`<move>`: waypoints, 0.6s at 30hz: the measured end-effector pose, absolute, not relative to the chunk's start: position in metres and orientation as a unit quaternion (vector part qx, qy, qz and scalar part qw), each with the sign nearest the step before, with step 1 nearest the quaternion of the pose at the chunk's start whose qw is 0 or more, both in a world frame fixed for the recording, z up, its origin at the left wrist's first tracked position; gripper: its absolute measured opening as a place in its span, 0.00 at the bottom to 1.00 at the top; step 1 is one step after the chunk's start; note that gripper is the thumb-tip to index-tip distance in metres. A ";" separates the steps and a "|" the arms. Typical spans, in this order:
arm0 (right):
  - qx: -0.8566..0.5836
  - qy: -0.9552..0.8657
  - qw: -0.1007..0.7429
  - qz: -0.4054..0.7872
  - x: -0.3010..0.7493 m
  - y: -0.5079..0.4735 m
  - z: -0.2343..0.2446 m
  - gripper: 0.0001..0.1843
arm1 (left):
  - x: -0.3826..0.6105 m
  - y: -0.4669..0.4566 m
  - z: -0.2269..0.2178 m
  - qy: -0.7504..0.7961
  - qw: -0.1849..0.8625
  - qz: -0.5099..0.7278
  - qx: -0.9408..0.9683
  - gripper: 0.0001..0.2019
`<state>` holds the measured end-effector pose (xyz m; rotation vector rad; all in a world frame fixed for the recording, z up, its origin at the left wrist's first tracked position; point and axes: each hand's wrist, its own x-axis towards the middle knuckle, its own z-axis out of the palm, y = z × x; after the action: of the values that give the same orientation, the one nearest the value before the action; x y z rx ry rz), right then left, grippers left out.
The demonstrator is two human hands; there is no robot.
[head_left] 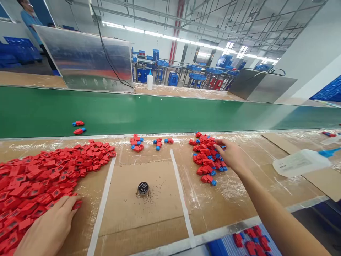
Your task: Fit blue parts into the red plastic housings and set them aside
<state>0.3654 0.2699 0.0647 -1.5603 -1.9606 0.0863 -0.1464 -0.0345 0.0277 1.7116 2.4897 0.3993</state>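
Observation:
At the right edge of the big heap of red plastic pieces, my left hand is closed, its fingers curled on a red plastic piece. My right hand reaches to a smaller pile of red-and-blue plastic pieces. Its thumb and fingertips pinch at a piece on that pile's right side, mostly hidden by the fingers. Between the hands, a round black fixture stands on a cardboard sheet edged by white tape strips.
Several red-and-blue pieces lie along the table's far edge. Two more rest on the green conveyor belt. A white bottle with a blue tip lies at right. Below the front edge, a blue bin holds more pieces. A person stands far left.

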 end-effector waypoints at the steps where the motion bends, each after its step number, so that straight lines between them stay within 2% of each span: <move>1: -0.586 -0.748 0.310 0.019 0.358 0.271 0.067 0.15 | -0.144 -0.034 0.034 0.817 0.041 0.113 0.564 0.14; 4: -0.547 -0.784 0.294 -0.005 0.323 0.271 0.072 0.17 | -0.132 -0.032 0.053 0.824 0.014 0.081 0.561 0.21; 8: -0.470 -0.859 0.200 0.033 0.249 0.281 0.064 0.15 | -0.109 -0.035 0.062 0.796 0.022 0.204 0.569 0.19; 11: -0.462 -0.875 0.136 0.047 0.202 0.298 0.052 0.19 | -0.081 -0.041 0.051 0.784 0.103 0.301 0.534 0.17; 14: -0.482 -0.870 0.090 0.048 0.174 0.310 0.045 0.15 | -0.046 -0.044 0.036 0.763 0.192 0.403 0.468 0.17; 18: -0.508 -0.859 0.048 0.044 0.161 0.305 0.043 0.27 | -0.015 -0.041 0.024 0.729 0.279 0.469 0.414 0.16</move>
<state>0.1606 0.3048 0.0428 -1.5479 -2.6182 0.1343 -0.0146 -0.0413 0.0237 1.1105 1.9554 1.2573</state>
